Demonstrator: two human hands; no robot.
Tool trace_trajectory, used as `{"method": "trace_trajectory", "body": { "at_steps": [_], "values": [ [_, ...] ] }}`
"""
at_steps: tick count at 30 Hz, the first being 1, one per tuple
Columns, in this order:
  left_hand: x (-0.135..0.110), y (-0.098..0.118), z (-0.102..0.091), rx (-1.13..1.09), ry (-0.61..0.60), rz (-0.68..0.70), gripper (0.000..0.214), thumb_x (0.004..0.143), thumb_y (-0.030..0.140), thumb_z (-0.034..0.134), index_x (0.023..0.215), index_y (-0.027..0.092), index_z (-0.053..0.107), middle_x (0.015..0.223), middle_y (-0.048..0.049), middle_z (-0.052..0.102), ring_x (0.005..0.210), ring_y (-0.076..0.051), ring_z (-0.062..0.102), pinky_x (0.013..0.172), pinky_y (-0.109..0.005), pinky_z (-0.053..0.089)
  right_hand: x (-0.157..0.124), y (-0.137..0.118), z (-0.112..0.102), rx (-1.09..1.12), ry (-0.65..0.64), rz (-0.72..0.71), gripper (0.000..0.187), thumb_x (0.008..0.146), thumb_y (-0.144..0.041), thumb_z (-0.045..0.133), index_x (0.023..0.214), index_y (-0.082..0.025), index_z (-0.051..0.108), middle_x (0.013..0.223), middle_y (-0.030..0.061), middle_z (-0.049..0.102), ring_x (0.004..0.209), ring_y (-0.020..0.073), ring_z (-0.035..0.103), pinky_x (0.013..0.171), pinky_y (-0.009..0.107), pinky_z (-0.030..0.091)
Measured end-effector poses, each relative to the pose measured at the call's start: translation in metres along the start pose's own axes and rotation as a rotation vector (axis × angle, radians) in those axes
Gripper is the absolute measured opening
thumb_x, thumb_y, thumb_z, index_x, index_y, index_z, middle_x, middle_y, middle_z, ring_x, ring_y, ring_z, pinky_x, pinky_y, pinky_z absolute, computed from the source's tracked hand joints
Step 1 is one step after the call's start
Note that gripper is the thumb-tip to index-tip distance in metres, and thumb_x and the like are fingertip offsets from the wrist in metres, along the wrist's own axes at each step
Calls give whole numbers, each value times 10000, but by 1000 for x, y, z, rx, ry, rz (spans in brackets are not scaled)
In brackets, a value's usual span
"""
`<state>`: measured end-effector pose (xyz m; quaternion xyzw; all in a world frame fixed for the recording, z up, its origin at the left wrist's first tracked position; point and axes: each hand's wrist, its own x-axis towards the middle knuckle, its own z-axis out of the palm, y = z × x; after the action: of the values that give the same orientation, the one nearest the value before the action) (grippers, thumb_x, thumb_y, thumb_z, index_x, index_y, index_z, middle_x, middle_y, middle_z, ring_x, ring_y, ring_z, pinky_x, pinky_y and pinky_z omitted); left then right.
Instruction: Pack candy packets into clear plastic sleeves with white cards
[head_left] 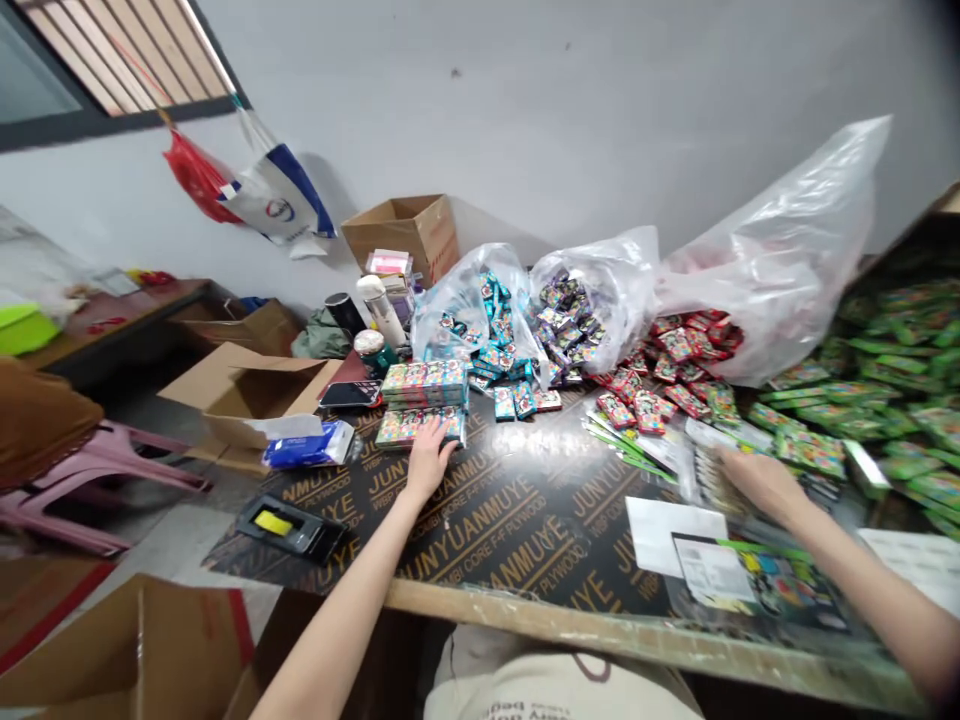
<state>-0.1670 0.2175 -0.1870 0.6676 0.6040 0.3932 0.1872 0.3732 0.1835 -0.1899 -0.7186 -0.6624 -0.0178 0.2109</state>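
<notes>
On the plywood board, I see the left hand resting on the near stack of boxes, its fingers a little spread and laid over the stack's edge, not pinching. The right hand sits well across the board at a fanned row of packets. Its fingers reach in among them, and from here I cannot tell whether they pinch anything. Red packets lie beyond that row, green packets are heaped to its right, and paper sheets lie just below the right hand. Clear bags stand along the far edge.
</notes>
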Motion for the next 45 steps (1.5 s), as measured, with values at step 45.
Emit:
{"method": "trace_trajectory", "body": {
  "at_steps": [45],
  "values": [
    [-80, 149, 32, -830, -472, -314, 291, 779, 382, 521, 780, 110, 624, 665, -15, 597, 610, -126, 506, 604, -224, 393, -56, -251, -10, 1334, -559, 51, 370, 740, -411, 602, 1028, -180, 592, 941, 63, 652, 879, 207, 597, 817, 362, 454]
  ]
}}
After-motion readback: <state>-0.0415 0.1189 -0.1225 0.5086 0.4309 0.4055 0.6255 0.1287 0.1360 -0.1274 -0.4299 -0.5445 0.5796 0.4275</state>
